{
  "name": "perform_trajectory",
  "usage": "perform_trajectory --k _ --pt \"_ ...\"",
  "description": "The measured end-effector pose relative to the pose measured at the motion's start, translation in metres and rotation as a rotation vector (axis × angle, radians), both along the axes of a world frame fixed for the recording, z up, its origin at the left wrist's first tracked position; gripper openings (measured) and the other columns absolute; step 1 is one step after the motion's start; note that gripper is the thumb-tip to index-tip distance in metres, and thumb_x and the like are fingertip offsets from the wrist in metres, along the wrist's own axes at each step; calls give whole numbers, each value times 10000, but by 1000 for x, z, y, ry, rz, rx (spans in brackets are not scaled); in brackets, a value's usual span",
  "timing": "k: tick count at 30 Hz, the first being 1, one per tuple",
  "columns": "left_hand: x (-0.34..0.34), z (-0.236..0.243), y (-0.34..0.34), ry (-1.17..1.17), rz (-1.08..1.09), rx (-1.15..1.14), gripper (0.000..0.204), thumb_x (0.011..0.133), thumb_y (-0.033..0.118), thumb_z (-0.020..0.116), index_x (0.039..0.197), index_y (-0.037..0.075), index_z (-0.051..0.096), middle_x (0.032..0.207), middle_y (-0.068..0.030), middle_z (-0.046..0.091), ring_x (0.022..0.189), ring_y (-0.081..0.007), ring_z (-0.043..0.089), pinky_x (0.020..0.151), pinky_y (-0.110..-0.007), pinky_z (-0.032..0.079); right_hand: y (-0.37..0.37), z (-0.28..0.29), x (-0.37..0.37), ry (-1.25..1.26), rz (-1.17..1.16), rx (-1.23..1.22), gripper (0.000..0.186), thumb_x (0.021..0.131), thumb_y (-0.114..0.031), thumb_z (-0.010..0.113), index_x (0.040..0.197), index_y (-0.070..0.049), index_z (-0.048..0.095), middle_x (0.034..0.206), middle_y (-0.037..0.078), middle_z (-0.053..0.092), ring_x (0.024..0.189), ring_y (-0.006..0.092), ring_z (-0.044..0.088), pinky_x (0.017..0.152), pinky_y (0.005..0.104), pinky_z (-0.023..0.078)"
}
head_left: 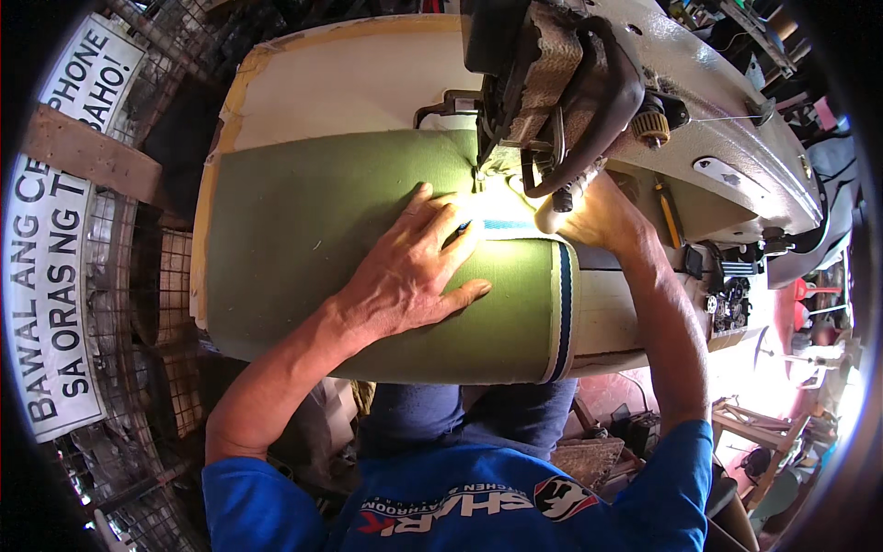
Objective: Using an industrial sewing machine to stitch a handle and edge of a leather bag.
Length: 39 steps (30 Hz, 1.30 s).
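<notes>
The left hand (409,262) is positioned palm down, fingers spread and slightly bent, with the thumb (469,293) extended toward the right, apart from the fingers. The left forearm (285,377) slopes outward below this hand to a bent elbow. The right hand (596,213), to its right, points inward, fingers mostly hidden; the right forearm (669,322) descends steeply below it.

Workshop: sewing machine (701,138), probably a screwdriver (670,213)

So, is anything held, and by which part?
The left hand lies on green fabric, no grip visible; the right hand is partly hidden, its hold unclear.
</notes>
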<state>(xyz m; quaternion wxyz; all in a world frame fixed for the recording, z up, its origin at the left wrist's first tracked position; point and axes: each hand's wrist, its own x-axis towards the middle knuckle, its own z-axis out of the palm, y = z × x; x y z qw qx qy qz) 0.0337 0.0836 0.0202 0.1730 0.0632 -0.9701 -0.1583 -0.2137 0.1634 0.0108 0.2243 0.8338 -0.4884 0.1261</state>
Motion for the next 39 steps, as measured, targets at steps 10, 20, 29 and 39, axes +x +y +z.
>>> perform_trajectory --k 10,20,29,39 --pt "-3 -3 -10 0 -40 -2 540 797 322 752 1191 -1 573 1197 -171 520 1194 -342 513 1133 -536 350 13 17 9 -941 -334 440 193 808 -255 689 895 -83 698 797 98 700 699 251 666 681 365 536" --pt "-2 -5 -7 37 -5 16 563 772 312 772 1194 -12 586 1219 -172 518 1214 -352 497 1139 -531 343 23 7 25 -901 -139 294 201 823 -164 715 729 -20 610 647 117 586 572 296 547 533 405 440" --pt "2 -4 3 15 44 -23 565 752 267 783 1187 -36 589 1229 -191 513 1223 -360 491 1135 -538 343 43 12 57 -829 -266 270 150 859 -187 700 871 -50 640 906 148 647 784 301 633 630 401 483" --pt "3 -6 0 19 42 54 583 724 236 785 1181 -72 593 1243 -195 522 1246 -359 495 1149 -544 319 53 5 70 -296 66 157 464 710 -99 629 1154 35 632 1224 172 598 1083 309 642 842 352 581"
